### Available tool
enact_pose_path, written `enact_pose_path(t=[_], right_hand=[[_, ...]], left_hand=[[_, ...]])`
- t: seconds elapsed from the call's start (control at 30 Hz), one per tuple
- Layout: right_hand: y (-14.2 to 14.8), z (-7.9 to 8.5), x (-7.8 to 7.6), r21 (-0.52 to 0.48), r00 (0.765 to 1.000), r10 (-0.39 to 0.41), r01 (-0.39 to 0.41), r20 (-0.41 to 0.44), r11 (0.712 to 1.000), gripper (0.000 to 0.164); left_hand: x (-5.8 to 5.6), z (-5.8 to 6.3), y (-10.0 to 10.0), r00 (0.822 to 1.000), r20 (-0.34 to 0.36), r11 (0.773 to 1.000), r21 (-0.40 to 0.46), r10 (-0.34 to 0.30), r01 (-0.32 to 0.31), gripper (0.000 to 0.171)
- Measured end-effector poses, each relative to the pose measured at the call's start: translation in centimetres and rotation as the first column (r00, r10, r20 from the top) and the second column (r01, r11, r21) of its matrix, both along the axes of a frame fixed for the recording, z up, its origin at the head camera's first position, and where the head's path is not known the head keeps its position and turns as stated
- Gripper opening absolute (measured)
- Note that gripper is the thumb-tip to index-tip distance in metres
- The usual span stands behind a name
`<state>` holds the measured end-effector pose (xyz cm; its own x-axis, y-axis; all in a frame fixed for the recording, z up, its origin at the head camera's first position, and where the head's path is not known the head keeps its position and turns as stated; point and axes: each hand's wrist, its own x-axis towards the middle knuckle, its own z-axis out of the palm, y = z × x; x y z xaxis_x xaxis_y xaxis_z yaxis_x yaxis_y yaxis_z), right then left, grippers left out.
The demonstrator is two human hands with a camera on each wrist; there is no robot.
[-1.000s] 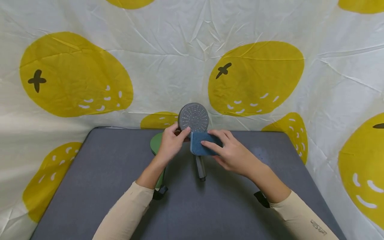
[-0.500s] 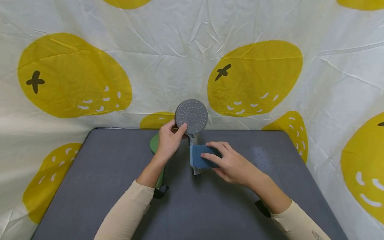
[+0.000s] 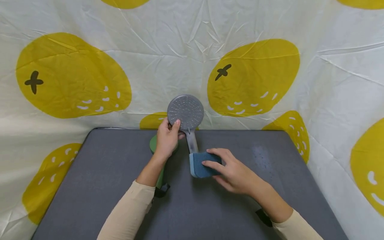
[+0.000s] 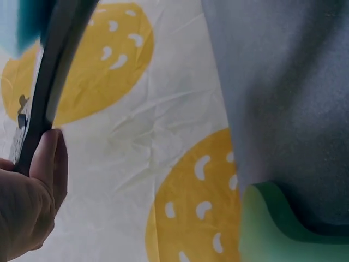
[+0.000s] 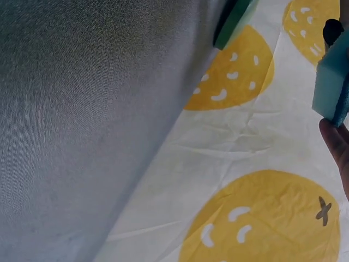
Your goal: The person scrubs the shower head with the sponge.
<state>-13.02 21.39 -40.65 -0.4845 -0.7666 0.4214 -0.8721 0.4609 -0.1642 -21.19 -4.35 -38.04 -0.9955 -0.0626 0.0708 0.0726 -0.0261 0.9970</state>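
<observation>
In the head view, the left hand (image 3: 167,140) pinches the rim of a grey, round-faced shower head (image 3: 186,111), raised above the dark-grey table (image 3: 105,183); the right hand (image 3: 237,171), lower, grips a blue rectangular sponge (image 3: 204,165) over its handle. Hard rubbing there could twist that rim hold loose. The left wrist view shows the thumb upright; the right, fingertips on the sponge's edge.

- Your left hand (image 3: 167,138) holds a grey shower head (image 3: 186,111), round face toward you
- Your right hand (image 3: 235,171) grips a blue sponge (image 3: 199,166), hiding the handle's (image 3: 192,141) lower end
</observation>
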Motion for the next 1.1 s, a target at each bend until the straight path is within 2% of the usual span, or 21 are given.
enact_pose_path(t=[0.23, 0.5, 0.63, 0.73, 0.83, 1.1], right_hand=[[-0.1, -0.2, -1.3, -0.03, 0.999, -0.049, 0.049, 0.015, 0.998, 0.06], [-0.7, 1.2, -3.8, -0.065, 0.988, -0.119, 0.112, -0.101, 0.992, 0.066], [-0.7, 1.8, -4.4, -0.095, 0.983, -0.134, 0.123, -0.126, 0.988, 0.064], [-0.5, 2.0, -4.4, -0.079, 0.985, -0.128, 0.119, -0.116, 0.99, 0.063], [-0.3, 2.2, -4.0, -0.042, 0.989, -0.116, 0.113, -0.095, 0.993, 0.064], [-0.3, 2.7, -1.7, 0.059, 0.997, -0.025, 0.029, -0.066, 0.998, 0.064]], left_hand=[[0.3, 0.4, 0.1, 0.998, 0.035, 0.998, 0.029, -0.05, 0.049, 0.036], [0.5, 0.3, -0.1, 0.995, 0.016, 0.992, 0.083, -0.097, 0.095, 0.039], [0.6, 0.4, -0.2, 0.993, 0.003, 0.988, 0.097, -0.121, 0.121, 0.043], [0.7, 0.5, -0.4, 0.99, -0.011, 0.987, 0.08, -0.141, 0.141, 0.045], [0.6, 0.6, -0.5, 0.988, -0.033, 0.989, 0.021, -0.148, 0.149, 0.043], [0.1, 0.4, -0.3, 0.994, -0.05, 0.987, -0.134, -0.092, 0.085, 0.039]])
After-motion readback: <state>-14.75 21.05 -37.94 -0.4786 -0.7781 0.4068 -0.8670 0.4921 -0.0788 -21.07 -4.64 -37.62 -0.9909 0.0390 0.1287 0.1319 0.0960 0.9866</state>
